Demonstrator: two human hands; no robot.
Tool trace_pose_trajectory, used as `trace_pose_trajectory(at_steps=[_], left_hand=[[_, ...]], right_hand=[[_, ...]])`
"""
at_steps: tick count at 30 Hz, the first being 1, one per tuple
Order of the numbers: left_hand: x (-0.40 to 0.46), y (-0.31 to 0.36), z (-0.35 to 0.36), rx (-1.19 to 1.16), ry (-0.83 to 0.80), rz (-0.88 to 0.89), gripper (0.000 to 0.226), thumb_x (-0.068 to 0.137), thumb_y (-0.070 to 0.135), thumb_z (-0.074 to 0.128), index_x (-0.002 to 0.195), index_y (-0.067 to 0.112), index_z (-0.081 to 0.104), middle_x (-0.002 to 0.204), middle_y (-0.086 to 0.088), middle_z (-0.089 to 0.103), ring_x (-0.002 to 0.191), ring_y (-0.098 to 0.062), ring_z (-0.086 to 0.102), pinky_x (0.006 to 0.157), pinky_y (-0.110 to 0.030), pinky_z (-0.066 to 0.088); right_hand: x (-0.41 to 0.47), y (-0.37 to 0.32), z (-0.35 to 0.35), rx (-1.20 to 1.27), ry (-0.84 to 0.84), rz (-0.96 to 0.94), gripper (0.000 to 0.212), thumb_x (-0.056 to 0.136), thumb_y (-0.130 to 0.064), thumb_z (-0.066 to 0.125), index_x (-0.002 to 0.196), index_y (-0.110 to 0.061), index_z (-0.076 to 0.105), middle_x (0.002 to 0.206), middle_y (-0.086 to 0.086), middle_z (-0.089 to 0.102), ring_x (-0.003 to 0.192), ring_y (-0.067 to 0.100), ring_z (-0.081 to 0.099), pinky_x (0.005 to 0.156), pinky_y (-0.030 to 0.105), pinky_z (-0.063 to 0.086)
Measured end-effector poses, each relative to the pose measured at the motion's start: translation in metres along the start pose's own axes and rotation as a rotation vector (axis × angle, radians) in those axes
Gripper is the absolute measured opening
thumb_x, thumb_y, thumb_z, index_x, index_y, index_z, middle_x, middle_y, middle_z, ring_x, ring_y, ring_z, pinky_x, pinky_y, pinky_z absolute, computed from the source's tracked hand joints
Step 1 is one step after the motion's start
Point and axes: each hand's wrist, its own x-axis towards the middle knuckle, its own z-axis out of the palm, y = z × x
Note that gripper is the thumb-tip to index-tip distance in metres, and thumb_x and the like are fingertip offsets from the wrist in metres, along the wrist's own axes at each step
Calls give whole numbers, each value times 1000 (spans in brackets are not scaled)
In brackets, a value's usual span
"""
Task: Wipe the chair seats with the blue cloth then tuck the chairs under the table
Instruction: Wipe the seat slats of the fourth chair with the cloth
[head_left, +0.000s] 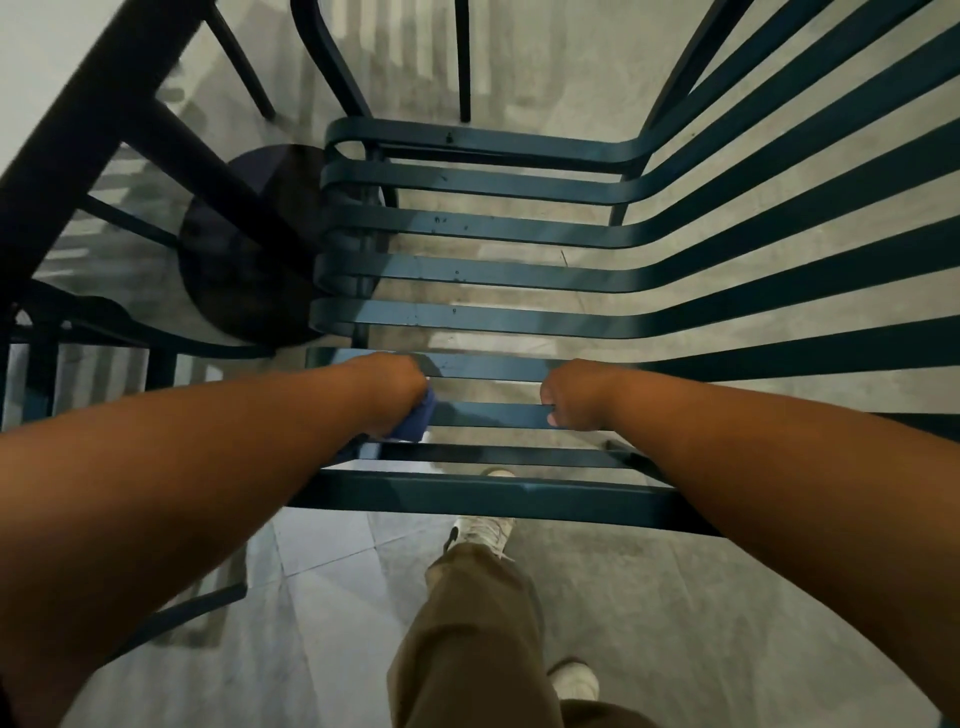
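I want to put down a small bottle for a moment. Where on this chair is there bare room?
The chair slats ahead of both hands lie bare, from the front rail to the curved back. The near slats are crowded: the left hand holds the blue cloth, and the right hand grips a slat. The gaps between slats are open.

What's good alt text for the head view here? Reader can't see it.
Seen from above, a person's two hands grip a slat of a dark green slatted metal chair; the left hand also holds a blue cloth, the right hand is bare. A dark round table base stands to the left on grey floor.
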Motion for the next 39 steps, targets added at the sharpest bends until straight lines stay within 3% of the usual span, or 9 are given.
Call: trace_pose_trajectory(at_steps=[7,10,13,16,26,29,33,36,39], left_hand=[[-1,33,-12,-501,103,25,9,83,12,72,82,20,70,89,-2,65,85,-24,64,75,-31,51],[-14,18,-21,-719,320,-2,21,78,6,78,75,24,69,84,3,67,81,-20,64,75,-30,51],[-38,-34,-20,-691,430,-131,20,75,12,84,76,27,71,82,13,63,77,-10,64,72,-26,47],[-58,-80,-7,-565,398,-262,23,73,18,86,73,32,68,85,7,64,81,-21,64,77,-34,49],[30,15,-19,-541,417,-140,27,79,41,81,85,18,69,93,-3,61,84,-23,57,70,-30,40],[57,49,-36,-693,372,-144,28,79,38,82,83,12,71,88,-5,69,84,-24,62,74,-32,49],[55,58,-44,-1048,359,-40,22,80,26,83,79,8,70,79,-3,66,74,-15,57,73,-32,48],[26,1,-42,-1047,427,-87,17,81,25,82,79,12,71,72,3,64,63,-7,53,65,-28,44],[-2,-71,-36,-812,517,-317,19,77,32,85,72,24,67,70,6,64,61,-8,55,59,-27,38]], right_hand=[[2,10,-20,126,240,91,20,100,-42,58,90,-24,58,80,-2,56,77,19,55,68,31,39],[5,18,-21,191,375,127,19,97,-46,61,94,-27,56,96,0,62,79,20,56,69,32,44],[13,24,-13,198,287,138,39,98,-53,57,125,-25,62,121,2,64,99,24,60,79,34,47],[21,26,-6,157,156,135,50,100,-58,46,133,-23,59,128,4,64,103,24,58,82,36,44],[29,33,-6,260,182,138,32,99,-57,51,106,-27,60,104,-1,64,82,16,56,75,33,44],[27,30,-12,185,191,157,36,99,-55,53,112,-24,65,107,2,65,89,20,58,76,33,48],[25,31,-26,290,425,206,25,96,-52,60,87,-28,63,92,1,66,72,15,54,57,27,35],[29,42,-37,400,634,220,25,94,-55,61,103,-32,64,104,-3,63,86,17,58,70,32,47],[39,55,-29,301,549,233,40,94,-61,56,125,-36,62,123,-1,62,109,27,58,89,43,47]])
